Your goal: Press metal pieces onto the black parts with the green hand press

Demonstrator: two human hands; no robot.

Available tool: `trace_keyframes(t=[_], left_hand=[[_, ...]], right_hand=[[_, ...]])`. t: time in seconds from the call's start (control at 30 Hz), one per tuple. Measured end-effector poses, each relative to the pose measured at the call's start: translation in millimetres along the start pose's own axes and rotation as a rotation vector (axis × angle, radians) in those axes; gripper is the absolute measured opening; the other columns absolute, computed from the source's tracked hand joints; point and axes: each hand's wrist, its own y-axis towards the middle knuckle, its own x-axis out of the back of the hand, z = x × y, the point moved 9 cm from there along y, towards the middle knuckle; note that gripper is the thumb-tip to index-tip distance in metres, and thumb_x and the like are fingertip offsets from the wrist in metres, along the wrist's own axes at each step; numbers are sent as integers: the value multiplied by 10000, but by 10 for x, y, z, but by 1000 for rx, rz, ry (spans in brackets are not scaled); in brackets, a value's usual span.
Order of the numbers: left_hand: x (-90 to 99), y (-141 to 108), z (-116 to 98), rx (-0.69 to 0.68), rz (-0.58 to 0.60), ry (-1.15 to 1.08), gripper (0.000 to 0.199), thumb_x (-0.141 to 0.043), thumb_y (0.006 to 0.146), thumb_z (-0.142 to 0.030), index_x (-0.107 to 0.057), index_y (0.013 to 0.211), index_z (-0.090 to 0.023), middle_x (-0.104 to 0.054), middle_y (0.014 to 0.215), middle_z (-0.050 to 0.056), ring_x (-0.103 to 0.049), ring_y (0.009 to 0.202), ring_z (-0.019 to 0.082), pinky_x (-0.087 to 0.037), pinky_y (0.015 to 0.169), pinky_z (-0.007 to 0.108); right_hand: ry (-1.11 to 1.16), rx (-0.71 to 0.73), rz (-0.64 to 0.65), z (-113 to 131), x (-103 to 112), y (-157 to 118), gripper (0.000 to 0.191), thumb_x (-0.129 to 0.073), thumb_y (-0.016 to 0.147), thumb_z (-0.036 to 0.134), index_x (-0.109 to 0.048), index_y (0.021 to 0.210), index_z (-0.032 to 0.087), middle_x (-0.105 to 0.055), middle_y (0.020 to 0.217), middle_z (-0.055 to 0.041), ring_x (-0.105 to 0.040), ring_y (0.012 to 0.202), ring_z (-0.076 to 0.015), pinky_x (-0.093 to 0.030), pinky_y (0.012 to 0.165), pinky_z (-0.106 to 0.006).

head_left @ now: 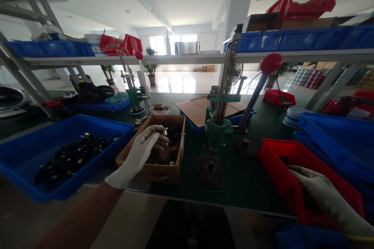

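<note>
My left hand [143,151], in a pale glove, is above the cardboard box [163,173] and pinches a small metal part [165,131]. Dark parts lie inside that box. On the right, my gloved right hand [317,186] reaches into the red bin [280,146]; its fingertips are hidden in shadow there, so what they touch cannot be made out. Between the two hands stands a green lever press [217,132] with a red ball handle [271,63] and a dark base [211,175].
A blue bin [96,122] with black parts sits at the left. Behind stands a second press [136,97]. Flat cardboard [194,111] lies behind the near press. Blue bins [336,132] are stacked at the right, and a shelf [181,60] crosses overhead.
</note>
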Motion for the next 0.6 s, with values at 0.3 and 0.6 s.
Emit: trace_keyframes(t=[0.3,0.6], left_hand=[[-248,-136,149,-132,-71,516,295,-674,818,-474,-581,714,-213,-606,621,-34,-555,599,137,-415,614,254],[7,22,-116,-279,-182,860,335,-546,811,-388,-351,585,-238,-433,550,-32,-477,623,171,-317,628,304]], right_hand=[[-54,-141,97,-36,-72,-38,394,-688,823,349,-751,1157,151,-796,842,-120,-721,640,-229,-564,574,-305],[281,-81,101,-137,-135,-79,386,-849,644,290,-788,995,140,-797,820,-105,-751,696,-246,-615,572,-307]])
